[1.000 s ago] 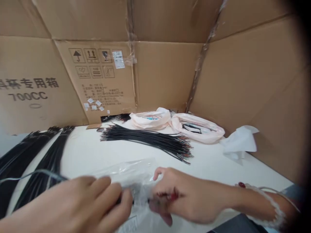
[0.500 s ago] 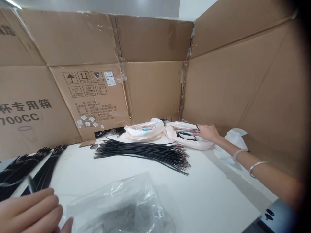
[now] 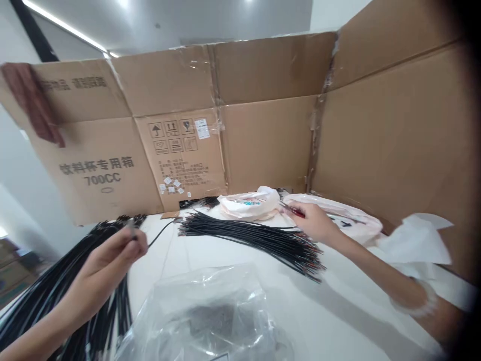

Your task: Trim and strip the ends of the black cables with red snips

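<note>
Head view: left hand (image 3: 112, 258) up over the left side of the worktop (image 3: 323, 316), thumb and fingers pinched together on a small grey piece (image 3: 133, 229), too blurred to identify. Black wire (image 3: 161, 233) shows from beside those fingers to the left end of the middle wire bundle (image 3: 248, 238); can't tell if it joins the grey piece.

Right hand (image 3: 313, 223) grasping a red-handled tool (image 3: 298, 212), tip pointing left, close to the left pink bag (image 3: 233, 211); tool type unclear. Right pink bag (image 3: 363, 220) sits just behind that hand, partly covered by it. Middle bundle lies flat, slanting down to the right, coppery ends at right.

Left wire bundle (image 3: 67, 268) spreads behind and under the left arm. Clear plastic bag (image 3: 203, 287) at front centre, something grey inside, blurred. White paper (image 3: 421, 240) at far right. Cardboard (image 3: 270, 143) walls behind and right, brown cloth (image 3: 33, 108) draped over the left top edge.
</note>
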The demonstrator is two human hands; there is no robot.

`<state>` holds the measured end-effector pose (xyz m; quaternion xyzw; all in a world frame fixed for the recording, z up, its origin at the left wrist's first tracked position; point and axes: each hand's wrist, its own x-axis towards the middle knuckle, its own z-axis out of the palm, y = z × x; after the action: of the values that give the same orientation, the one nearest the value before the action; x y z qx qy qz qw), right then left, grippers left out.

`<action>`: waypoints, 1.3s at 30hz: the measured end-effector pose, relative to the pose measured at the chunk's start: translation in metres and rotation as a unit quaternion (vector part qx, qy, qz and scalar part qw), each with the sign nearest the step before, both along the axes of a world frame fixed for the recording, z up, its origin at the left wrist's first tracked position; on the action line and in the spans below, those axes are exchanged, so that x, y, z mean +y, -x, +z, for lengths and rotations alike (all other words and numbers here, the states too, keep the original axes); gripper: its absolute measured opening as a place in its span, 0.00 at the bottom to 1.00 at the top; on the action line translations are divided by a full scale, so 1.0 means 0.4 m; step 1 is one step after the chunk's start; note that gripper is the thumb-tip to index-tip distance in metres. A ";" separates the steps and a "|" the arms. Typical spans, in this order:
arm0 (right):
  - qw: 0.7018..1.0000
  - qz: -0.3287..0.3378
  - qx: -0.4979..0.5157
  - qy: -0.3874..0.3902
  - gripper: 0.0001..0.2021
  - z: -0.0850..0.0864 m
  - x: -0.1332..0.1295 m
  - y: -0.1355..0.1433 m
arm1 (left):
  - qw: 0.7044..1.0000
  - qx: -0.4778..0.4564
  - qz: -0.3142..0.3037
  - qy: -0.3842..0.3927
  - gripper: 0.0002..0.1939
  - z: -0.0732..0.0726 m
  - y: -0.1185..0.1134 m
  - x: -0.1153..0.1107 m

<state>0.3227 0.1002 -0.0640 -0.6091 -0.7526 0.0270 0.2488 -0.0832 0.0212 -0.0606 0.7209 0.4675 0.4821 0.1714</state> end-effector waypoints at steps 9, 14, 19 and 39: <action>0.874 0.352 0.327 -0.072 0.14 0.121 -0.175 0.339 | 0.995 0.035 -0.015 0.089 0.17 0.091 -0.097 -0.007; 0.814 0.364 0.445 -0.084 0.15 0.129 -0.163 0.371 | 0.997 0.045 -0.004 0.069 0.19 0.115 -0.125 -0.052; 0.813 0.327 0.366 -0.312 0.17 0.082 -0.178 0.387 | 0.999 -0.006 0.006 0.035 0.18 0.124 -0.150 -0.066; 0.754 0.369 0.319 -0.440 0.19 0.044 -0.179 0.434 | 0.993 -0.104 0.059 -0.026 0.19 0.107 -0.169 -0.043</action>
<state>0.1491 0.0286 -0.0465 -0.0633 -0.7244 -0.0246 0.6861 -0.0156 0.0038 -0.0178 0.6425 0.4760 0.5754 0.1717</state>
